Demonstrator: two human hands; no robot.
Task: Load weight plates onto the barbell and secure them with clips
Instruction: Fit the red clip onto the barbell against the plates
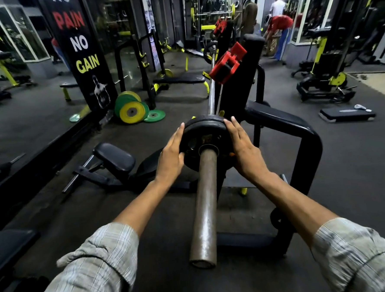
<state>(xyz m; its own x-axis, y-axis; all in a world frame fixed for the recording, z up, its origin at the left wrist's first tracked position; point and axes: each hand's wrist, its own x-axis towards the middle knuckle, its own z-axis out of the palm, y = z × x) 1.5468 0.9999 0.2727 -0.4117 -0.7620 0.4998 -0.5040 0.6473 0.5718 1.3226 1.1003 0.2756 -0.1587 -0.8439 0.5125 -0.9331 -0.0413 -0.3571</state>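
Black rubber flooring (347, 181) fills most of the frame, and any plate that slips from the bar would land on it near the feet, which are out of view. Running from lower centre toward the upper middle, the barbell (211, 92) is seen resting on a black rack (308, 134); its worn steel sleeve (205, 203) points at the camera and is bare along most of its length. A black weight plate (205, 131) is threaded on the sleeve at frame centre, apparently pushed against a second plate behind it, though the seam is hard to read. The plate is pressed at its rim from both sides: the left hand (170, 155) is laid flat with fingers extended along the left edge, and the right hand (244, 150) likewise on the right edge, neither curled around it.

No clip is seen on the near sleeve, so the plates are judged unsecured; if the bar is tilted or knocked, they could slide outward along the smooth steel. Uneven pressure could cock the plate and jam it. Red clips (228, 63) appear mounted farther up the bar, upper centre. Green and yellow plates (132, 110) lie at left centre.
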